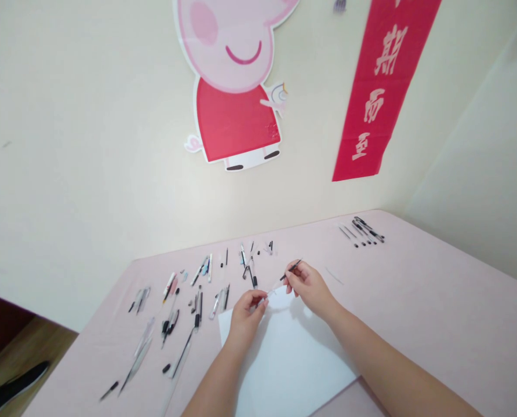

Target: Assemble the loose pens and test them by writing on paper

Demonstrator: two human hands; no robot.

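Both my hands hold one thin pen (280,281) over a white sheet of paper (293,359) on the pink table (415,301). My left hand (246,315) pinches the clear lower end of the pen. My right hand (308,286) pinches its upper part, and the dark tip sticks out past the fingers toward the wall. Both hands are closed on it.
Several pens and loose pen parts (184,307) lie scattered on the table left of my hands. A small group of dark pens (363,230) lies at the far right. A cartoon pig cutout (235,81) and a red banner (378,98) hang on the wall. A dark shoe (10,388) shows on the floor at the left.
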